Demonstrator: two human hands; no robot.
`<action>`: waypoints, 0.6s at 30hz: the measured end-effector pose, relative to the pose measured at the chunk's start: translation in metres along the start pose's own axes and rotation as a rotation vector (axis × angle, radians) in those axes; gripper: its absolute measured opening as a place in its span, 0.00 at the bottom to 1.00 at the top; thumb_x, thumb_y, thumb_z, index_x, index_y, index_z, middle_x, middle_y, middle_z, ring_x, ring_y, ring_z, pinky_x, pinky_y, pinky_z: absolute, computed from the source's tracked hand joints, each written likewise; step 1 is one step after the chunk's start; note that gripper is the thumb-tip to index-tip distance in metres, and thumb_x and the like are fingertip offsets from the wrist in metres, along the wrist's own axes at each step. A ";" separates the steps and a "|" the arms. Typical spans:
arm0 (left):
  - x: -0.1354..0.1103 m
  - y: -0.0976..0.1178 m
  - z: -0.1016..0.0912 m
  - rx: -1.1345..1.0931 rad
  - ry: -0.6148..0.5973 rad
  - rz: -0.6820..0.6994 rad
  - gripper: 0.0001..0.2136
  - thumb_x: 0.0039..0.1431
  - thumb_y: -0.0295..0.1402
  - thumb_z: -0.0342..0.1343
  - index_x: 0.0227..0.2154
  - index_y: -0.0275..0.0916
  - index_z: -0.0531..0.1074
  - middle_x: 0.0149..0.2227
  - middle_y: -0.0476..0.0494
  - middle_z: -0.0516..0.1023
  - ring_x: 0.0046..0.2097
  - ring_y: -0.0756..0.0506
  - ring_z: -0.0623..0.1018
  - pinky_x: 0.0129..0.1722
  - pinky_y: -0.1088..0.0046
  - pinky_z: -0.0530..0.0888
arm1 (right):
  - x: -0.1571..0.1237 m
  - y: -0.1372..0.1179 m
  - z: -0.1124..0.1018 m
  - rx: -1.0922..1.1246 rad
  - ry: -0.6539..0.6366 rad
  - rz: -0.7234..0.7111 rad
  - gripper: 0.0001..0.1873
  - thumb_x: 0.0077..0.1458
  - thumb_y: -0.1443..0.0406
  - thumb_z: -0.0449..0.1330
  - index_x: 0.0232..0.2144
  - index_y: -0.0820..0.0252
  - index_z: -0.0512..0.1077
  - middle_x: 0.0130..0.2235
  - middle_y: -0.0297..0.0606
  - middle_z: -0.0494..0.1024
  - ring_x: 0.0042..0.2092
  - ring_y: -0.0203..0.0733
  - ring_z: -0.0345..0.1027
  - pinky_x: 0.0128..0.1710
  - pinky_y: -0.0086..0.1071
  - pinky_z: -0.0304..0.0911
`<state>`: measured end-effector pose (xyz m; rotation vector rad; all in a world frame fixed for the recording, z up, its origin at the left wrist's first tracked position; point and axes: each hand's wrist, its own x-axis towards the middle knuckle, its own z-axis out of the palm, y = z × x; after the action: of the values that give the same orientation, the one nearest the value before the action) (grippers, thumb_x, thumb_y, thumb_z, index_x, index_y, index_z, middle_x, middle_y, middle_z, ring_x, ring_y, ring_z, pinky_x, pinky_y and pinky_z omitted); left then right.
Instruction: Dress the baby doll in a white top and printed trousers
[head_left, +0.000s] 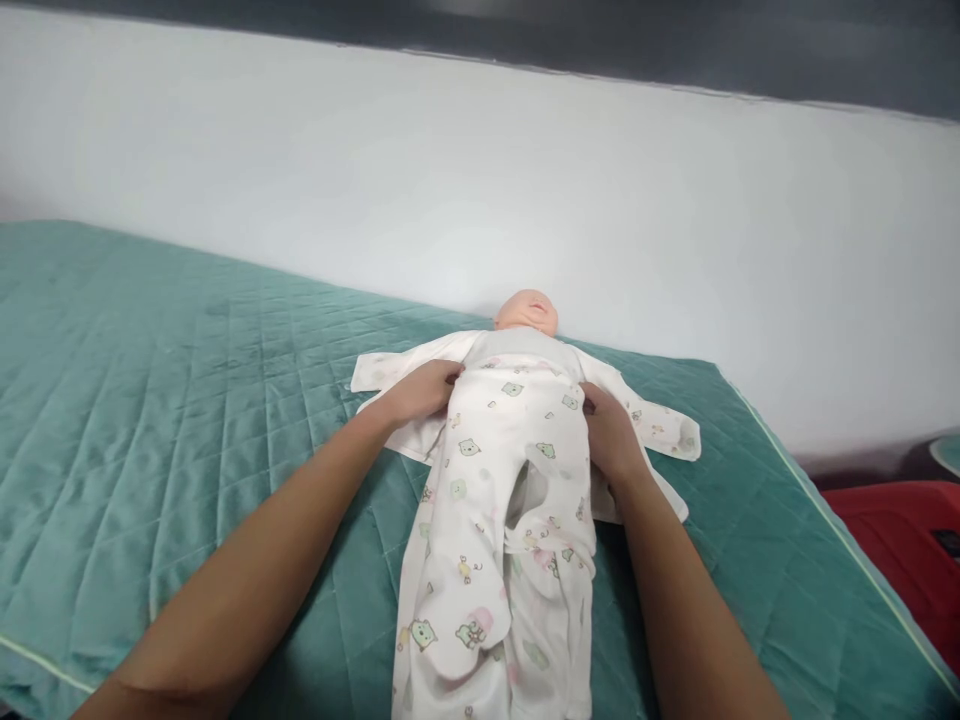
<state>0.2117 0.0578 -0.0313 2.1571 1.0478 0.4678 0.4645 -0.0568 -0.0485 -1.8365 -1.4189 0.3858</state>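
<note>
A baby doll (527,311) lies on its back, its head toward the wall. White baby pants (480,470) with small printed animals cover its lower body, the waistband up at the belly. Beneath it a white baby shirt (664,428) is spread, sleeves stretched out to both sides. My left hand (426,388) pinches the pants at the left edge of the waistband. On the opposite edge, my right hand (609,430) is closed on the pants too; its fingertips are partly hidden by the cloth. One pant leg has a fold and a dark gap near the crotch.
A green quilted cover (225,400) lies under the doll and spreads far to the left. Behind it stands a white wall (450,180) with a dark band on top. Past the right edge is a red plastic object (900,530).
</note>
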 end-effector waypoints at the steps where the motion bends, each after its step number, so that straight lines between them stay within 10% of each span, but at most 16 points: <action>1: 0.000 0.000 -0.001 -0.014 0.014 -0.021 0.09 0.49 0.27 0.52 0.31 0.39 0.77 0.34 0.44 0.83 0.40 0.41 0.80 0.38 0.69 0.74 | 0.000 0.000 0.000 -0.006 0.022 0.017 0.11 0.49 0.63 0.56 0.35 0.57 0.76 0.40 0.40 0.82 0.40 0.48 0.70 0.40 0.38 0.62; 10: -0.002 0.014 0.004 -0.105 0.380 0.112 0.07 0.59 0.33 0.54 0.38 0.41 0.75 0.44 0.45 0.81 0.47 0.45 0.78 0.52 0.68 0.73 | -0.002 -0.007 -0.006 0.016 0.212 0.050 0.09 0.54 0.64 0.56 0.38 0.55 0.73 0.37 0.40 0.81 0.41 0.48 0.73 0.44 0.41 0.64; 18: 0.000 0.013 0.005 -0.118 0.222 0.386 0.08 0.65 0.37 0.51 0.36 0.41 0.72 0.59 0.42 0.73 0.63 0.43 0.68 0.64 0.63 0.62 | -0.011 -0.038 0.002 0.199 0.223 -0.140 0.11 0.58 0.55 0.59 0.38 0.54 0.73 0.43 0.39 0.78 0.43 0.45 0.71 0.46 0.38 0.64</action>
<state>0.2222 0.0500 -0.0255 2.2405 0.6909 0.9420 0.4335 -0.0626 -0.0248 -1.5588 -1.2975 0.2345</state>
